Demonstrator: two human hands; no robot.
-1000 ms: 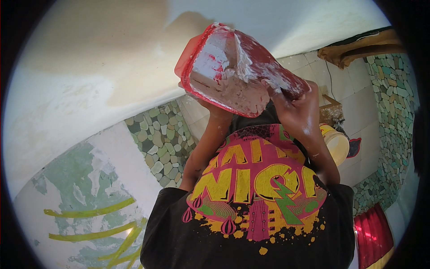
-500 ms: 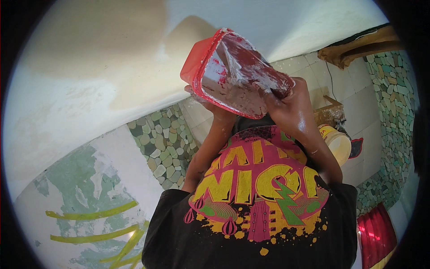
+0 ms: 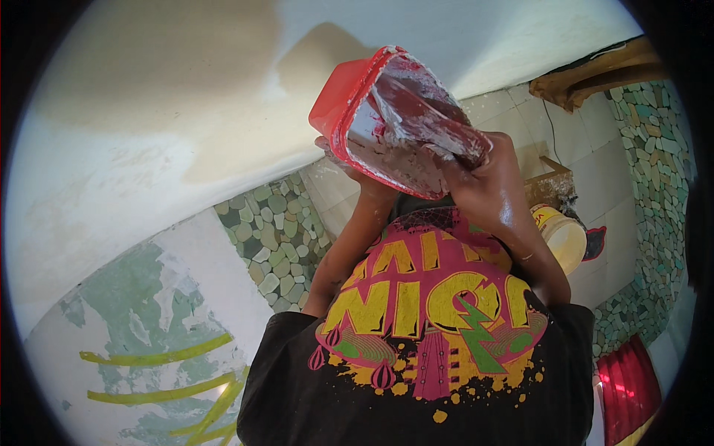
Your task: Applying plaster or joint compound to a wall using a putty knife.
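A red plastic tub (image 3: pixel 342 97) is tipped on its side in front of me, its opening turned toward me and to the right. White paste streaks its rim and inner walls. My left hand (image 3: pixel 338 157) grips the tub from beneath, mostly hidden behind it. Wet and paste-smeared, my right hand (image 3: pixel 482 169) is closed round the end of a reddish-brown tool (image 3: pixel 428 115) coated with white paste. The tool reaches into the tub's opening against the inner wall; its exact kind is unclear.
A pale wall (image 3: pixel 186 89) rises close beyond the tub. On the tiled floor at right stand a cream bucket (image 3: pixel 561 241) and a small wooden piece (image 3: pixel 550 182). Brown wood (image 3: pixel 595 74) lies at the far right. Pebble-stone strips (image 3: pixel 275 245) border the floor; red cloth (image 3: pixel 628 386) is at lower right.
The tub has shifted slightly right and turned a little, showing more of its red outer side. My right hand has moved slightly right with the tool.
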